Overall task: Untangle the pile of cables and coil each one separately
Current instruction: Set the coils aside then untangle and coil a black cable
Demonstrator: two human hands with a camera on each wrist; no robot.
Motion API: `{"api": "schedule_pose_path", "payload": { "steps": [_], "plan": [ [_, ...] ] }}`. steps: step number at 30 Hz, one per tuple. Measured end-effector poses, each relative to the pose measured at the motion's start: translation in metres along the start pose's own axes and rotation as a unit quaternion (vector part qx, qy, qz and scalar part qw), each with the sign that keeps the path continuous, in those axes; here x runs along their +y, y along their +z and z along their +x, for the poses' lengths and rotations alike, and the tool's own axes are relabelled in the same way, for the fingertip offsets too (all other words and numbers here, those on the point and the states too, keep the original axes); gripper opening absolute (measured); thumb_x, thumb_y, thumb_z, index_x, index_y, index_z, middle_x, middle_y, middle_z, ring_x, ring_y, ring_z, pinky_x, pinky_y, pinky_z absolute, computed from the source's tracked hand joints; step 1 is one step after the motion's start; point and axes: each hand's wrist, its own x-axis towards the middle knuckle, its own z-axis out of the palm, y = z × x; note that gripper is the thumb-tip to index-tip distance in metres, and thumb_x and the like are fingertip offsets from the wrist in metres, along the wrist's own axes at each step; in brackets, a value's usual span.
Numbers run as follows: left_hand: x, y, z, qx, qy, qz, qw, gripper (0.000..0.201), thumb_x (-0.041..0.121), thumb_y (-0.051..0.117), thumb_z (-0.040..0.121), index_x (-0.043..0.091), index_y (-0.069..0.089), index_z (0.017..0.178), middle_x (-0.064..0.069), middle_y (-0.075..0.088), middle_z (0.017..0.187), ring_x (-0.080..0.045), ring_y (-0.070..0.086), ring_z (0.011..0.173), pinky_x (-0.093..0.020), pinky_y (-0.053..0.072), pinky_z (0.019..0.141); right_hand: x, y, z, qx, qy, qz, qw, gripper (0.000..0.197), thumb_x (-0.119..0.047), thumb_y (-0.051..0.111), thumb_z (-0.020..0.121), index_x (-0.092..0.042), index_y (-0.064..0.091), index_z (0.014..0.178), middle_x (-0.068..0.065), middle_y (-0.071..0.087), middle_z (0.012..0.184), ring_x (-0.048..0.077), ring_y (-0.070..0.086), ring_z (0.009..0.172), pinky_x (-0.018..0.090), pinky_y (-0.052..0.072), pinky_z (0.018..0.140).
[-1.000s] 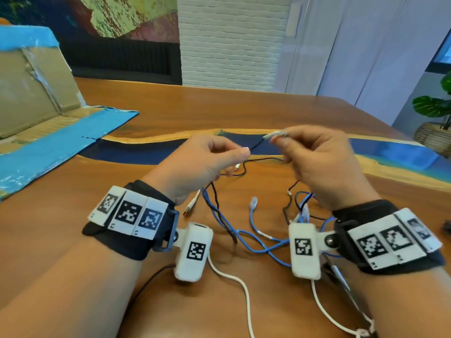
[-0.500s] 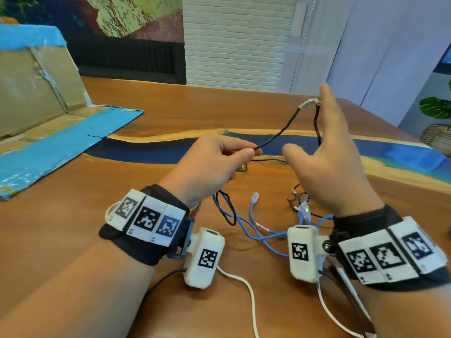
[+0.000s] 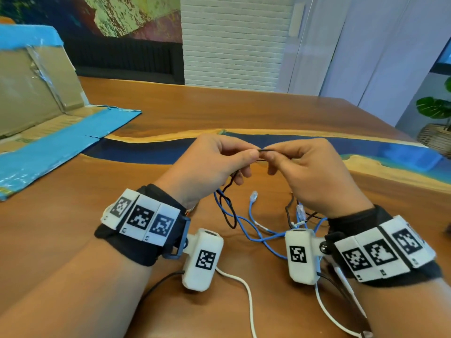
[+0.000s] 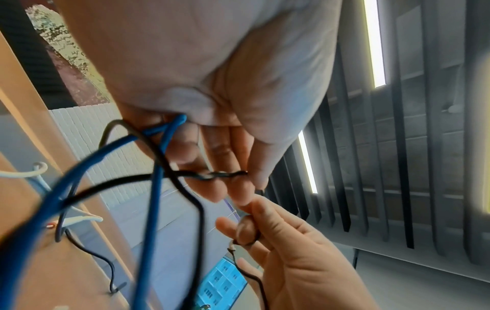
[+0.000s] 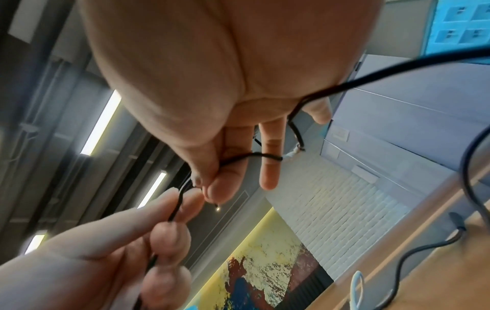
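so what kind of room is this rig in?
Probably an office or meeting lounge, not a workshop: a wood table with a blue resin river inlay, a white brick wall beside a painted mural, and a potted plant.

Thin cable [image 3: 266,150] stretched between fingertips of left hand [image 3: 210,164] and right hand [image 3: 314,172], above table [image 3: 170,106]. More of it hanging below left fingers. Network cable [image 3: 253,230] on table under and nearer than fingers, between wrists. Flattened cardboard [image 3: 48,132] far left of fingers.
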Motion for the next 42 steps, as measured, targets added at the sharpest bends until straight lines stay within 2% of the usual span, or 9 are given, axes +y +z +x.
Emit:
{"api": "schedule_pose_path", "payload": {
  "steps": [3,7,11,14,19,25,29,36,42],
  "plan": [
    [0.001,-0.004,0.0,-0.032,-0.027,0.049,0.998,0.018,0.027,0.065,0.099,0.017,0.08,0.099,-0.003,0.076,0.081,-0.011,0.059,0.069,-0.008,0.041,0.052,0.003,-0.012,0.003,0.128,0.001,0.062,0.99,0.022,-0.023,0.064,0.099,-0.021,0.08,0.083,-0.011,0.072,0.07,-0.002,0.065,0.073,0.02,0.05,0.08],
    [0.001,-0.009,-0.002,-0.092,-0.065,0.099,0.989,0.018,0.025,0.064,0.1,0.017,0.08,0.096,0.002,0.078,0.085,-0.007,0.062,0.073,-0.011,0.044,0.054,0.015,-0.024,0.009,0.245,0.043,0.146,0.958,0.019,-0.024,0.06,0.102,-0.029,0.078,0.096,-0.009,0.073,0.069,0.027,0.068,0.08,0.032,0.056,0.093],
    [-0.003,-0.007,0.001,-0.034,-0.048,0.072,0.996,0.014,0.015,0.064,0.1,0.012,0.077,0.098,-0.006,0.078,0.088,-0.013,0.07,0.08,-0.015,0.052,0.064,0.031,-0.033,0.011,0.189,0.119,0.081,0.971,0.028,-0.019,0.054,0.103,-0.026,0.071,0.125,-0.014,0.076,0.107,0.016,0.062,0.095,0.021,0.052,0.092],
    [-0.005,-0.007,0.005,0.005,-0.038,0.036,0.999,0.013,0.008,0.061,0.1,0.005,0.074,0.1,-0.01,0.078,0.087,-0.013,0.07,0.08,-0.023,0.06,0.072,0.029,-0.031,0.01,0.055,0.156,-0.126,0.978,0.061,-0.011,0.045,0.097,-0.029,0.039,0.155,0.0,0.027,0.166,0.022,0.013,0.156,0.056,0.004,0.126],
    [-0.01,-0.002,0.006,0.032,-0.058,0.023,0.998,0.009,0.013,0.067,0.097,0.011,0.075,0.096,-0.016,0.076,0.089,-0.027,0.074,0.084,-0.036,0.054,0.078,-0.01,-0.005,-0.001,0.063,-0.072,-0.085,0.992,0.072,-0.017,0.051,0.093,-0.026,0.027,0.16,-0.005,0.007,0.17,0.015,-0.008,0.157,0.043,-0.013,0.124],
    [-0.002,0.002,0.004,0.01,-0.054,-0.162,0.985,0.011,0.002,0.055,0.1,0.006,0.064,0.098,-0.006,0.058,0.078,-0.017,0.053,0.065,-0.033,0.056,0.072,-0.01,0.007,-0.005,-0.121,0.014,0.06,0.991,0.05,-0.027,0.067,0.097,-0.031,0.054,0.145,-0.024,0.072,0.107,-0.01,0.064,0.099,0.014,0.047,0.09],
    [0.001,-0.008,0.003,-0.007,-0.089,-0.105,0.99,0.011,0.02,0.06,0.1,0.012,0.062,0.094,0.0,0.038,0.063,-0.016,0.033,0.054,-0.027,0.037,0.052,-0.007,-0.003,0.0,0.007,-0.006,0.079,0.997,0.015,-0.023,0.067,0.097,-0.028,0.08,0.092,-0.02,0.075,0.078,-0.002,0.067,0.076,0.015,0.048,0.067],
    [-0.003,-0.028,0.007,0.05,-0.078,0.08,0.993,0.044,0.048,0.064,0.096,0.013,0.061,0.069,-0.003,0.048,0.064,-0.015,0.048,0.062,-0.036,0.042,0.072,0.034,-0.054,0.016,0.275,0.101,0.238,0.926,0.023,-0.028,0.059,0.099,-0.027,0.079,0.088,-0.016,0.04,0.05,0.008,0.029,0.045,0.025,0.026,0.045],
    [-0.002,-0.025,0.009,0.143,-0.025,0.056,0.988,0.04,0.031,0.062,0.1,-0.007,0.069,0.088,0.021,0.051,0.043,0.011,0.049,0.048,-0.03,0.035,0.071,0.034,-0.038,0.011,0.133,0.114,0.004,0.984,0.042,-0.012,0.056,0.097,-0.032,0.065,0.132,-0.01,0.061,0.137,0.003,0.053,0.128,0.032,0.039,0.115]
  ]
}}
